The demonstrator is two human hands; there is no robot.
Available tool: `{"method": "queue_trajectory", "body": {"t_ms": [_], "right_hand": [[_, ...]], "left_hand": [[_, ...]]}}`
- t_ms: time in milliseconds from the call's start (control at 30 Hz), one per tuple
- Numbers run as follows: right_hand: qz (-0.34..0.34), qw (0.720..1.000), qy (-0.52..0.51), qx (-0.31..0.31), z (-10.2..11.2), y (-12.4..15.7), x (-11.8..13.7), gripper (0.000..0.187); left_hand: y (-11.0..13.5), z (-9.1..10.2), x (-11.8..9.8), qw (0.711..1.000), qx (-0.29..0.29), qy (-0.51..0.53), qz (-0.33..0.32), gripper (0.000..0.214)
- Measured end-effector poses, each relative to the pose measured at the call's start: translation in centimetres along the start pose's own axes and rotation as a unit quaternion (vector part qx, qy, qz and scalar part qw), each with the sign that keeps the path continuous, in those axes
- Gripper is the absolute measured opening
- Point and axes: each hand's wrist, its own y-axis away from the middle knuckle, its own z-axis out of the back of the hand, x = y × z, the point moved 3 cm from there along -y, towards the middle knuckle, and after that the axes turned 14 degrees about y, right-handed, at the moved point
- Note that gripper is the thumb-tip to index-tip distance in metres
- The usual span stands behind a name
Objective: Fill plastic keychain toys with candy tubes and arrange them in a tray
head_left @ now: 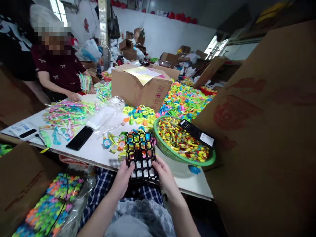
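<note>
A black plastic grid tray (140, 151) with square holes is held tilted over the white table's near edge. My left hand (122, 180) grips its lower left corner, fingers closed on the frame. My right hand (165, 176) grips its lower right side, thumb on the frame. Small coloured toy pieces (114, 143) lie on the table just beyond the grid. A green basket (209, 161) full of small yellow and red pieces stands right of the grid, with a second black grid (197, 132) lying across it.
A black phone (80, 138) lies left of the grid. A cardboard box (138, 86) stands mid-table among heaps of neon plastic pieces (184, 98). A person in a dark red shirt (58, 70) works at the far left. A large cardboard sheet (266, 131) rises at right.
</note>
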Motion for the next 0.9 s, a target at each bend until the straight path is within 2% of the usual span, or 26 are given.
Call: {"method": "queue_trajectory", "body": {"t_ms": [100, 200, 300, 400, 533, 667, 767, 900], "right_hand": [[-0.037, 0.999, 0.005, 0.018, -0.1, 0.1, -2.1, 0.052], [-0.032, 0.999, 0.008, 0.026, 0.4, -0.5, -3.5, 0.051], [-0.023, 1.000, -0.007, 0.019, 0.1, -1.1, -4.2, 0.053], [-0.024, 0.998, 0.000, 0.049, -1.3, -1.3, -4.5, 0.049], [-0.023, 0.995, 0.012, 0.092, -3.7, -1.3, -5.2, 0.042], [-0.004, 0.995, 0.006, 0.096, -5.1, -1.4, -5.8, 0.039], [-0.007, 0.995, 0.012, 0.104, -5.5, -1.1, -5.3, 0.038], [-0.027, 0.989, -0.004, 0.144, -5.9, -0.5, -4.1, 0.040]], "left_hand": [[0.9, 1.6, -0.5, 0.999, -0.007, 0.007, 0.040, 0.062], [1.5, 4.2, 0.1, 0.997, -0.019, -0.009, 0.074, 0.063], [1.7, 7.2, 1.2, 0.995, -0.062, -0.014, 0.072, 0.065], [1.9, 9.4, 1.2, 0.992, -0.119, -0.009, 0.038, 0.062], [2.5, 9.4, -0.8, 0.990, -0.140, -0.013, -0.012, 0.060], [2.7, 9.1, -2.4, 0.988, -0.152, -0.024, 0.012, 0.060], [2.5, 9.8, -2.6, 0.989, -0.144, -0.037, 0.003, 0.057], [2.4, 11.1, -2.5, 0.987, -0.150, -0.045, -0.021, 0.056]]}}
